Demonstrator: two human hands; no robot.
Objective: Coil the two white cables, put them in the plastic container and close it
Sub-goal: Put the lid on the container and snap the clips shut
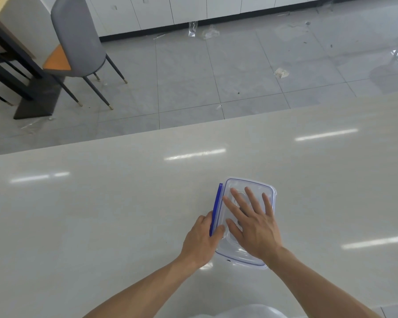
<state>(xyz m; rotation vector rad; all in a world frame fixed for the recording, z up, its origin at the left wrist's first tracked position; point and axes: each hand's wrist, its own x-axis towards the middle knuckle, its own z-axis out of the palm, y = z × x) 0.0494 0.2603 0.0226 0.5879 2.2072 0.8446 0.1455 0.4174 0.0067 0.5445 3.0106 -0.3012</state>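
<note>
I see a pale glossy table filling the near half of my view. Beyond its far edge lies a grey tiled floor. A grey chair with an orange seat stands far left of the table, and white cabinets line the wall beyond, with plastic scraps below them.

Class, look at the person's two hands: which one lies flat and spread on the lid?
The right hand, fingers spread flat on the clear plastic container's lid. The left hand instead grips the blue side clip.
</note>
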